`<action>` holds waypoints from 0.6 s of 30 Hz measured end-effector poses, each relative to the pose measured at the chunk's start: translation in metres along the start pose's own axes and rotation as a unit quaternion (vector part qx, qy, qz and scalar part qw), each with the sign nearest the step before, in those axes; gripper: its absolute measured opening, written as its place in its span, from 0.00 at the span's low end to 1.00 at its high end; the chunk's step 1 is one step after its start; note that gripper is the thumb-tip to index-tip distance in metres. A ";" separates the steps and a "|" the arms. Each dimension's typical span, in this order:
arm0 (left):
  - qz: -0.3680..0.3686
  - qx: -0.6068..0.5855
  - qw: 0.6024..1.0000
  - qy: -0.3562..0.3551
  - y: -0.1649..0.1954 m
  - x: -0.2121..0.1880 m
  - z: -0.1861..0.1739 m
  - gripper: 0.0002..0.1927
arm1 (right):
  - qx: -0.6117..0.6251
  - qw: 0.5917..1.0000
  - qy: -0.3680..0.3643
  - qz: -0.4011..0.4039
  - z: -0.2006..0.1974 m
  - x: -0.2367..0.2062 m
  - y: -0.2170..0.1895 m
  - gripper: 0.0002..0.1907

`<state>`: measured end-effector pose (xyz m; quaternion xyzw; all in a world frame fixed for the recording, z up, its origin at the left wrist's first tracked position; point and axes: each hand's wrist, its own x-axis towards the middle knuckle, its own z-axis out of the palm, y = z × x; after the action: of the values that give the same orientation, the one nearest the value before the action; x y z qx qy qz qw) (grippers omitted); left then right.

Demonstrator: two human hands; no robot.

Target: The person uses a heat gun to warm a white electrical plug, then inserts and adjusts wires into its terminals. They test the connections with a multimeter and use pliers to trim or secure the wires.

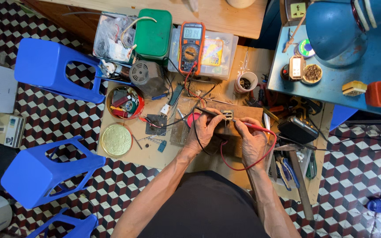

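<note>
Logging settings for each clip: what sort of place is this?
Likely a small electronics repair workshop: an orange multimeter on a cluttered low workbench, the left hand and right hand holding its probes to a small component.

A single camera sits on the person's head and looks almost straight down over the low wooden work board and the patterned tile floor. It is near enough that both forearms enter from the bottom edge, yet wide enough to take in the blue stools at left and the blue table at right.
</note>
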<state>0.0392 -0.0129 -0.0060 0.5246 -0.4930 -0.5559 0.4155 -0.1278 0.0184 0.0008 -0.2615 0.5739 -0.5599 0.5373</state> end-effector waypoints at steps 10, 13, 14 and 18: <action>0.031 0.027 0.999 0.010 0.009 0.004 -0.004 0.11 | 0.028 1.000 0.006 -0.001 0.004 0.007 0.005 0.10; 0.018 0.060 0.998 0.011 0.012 0.005 -0.005 0.12 | 0.038 0.999 0.003 -0.002 0.002 0.009 0.008 0.10; 0.022 0.054 0.998 0.012 0.012 0.005 -0.005 0.11 | 0.035 0.999 0.004 -0.001 0.002 0.010 0.008 0.10; 0.030 0.038 0.999 0.012 0.018 0.007 -0.005 0.12 | 0.029 1.000 0.004 0.002 0.005 0.013 0.003 0.10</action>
<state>0.0420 -0.0238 0.0110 0.5318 -0.5239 -0.5178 0.4179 -0.1263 0.0054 -0.0054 -0.2421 0.5606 -0.5760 0.5434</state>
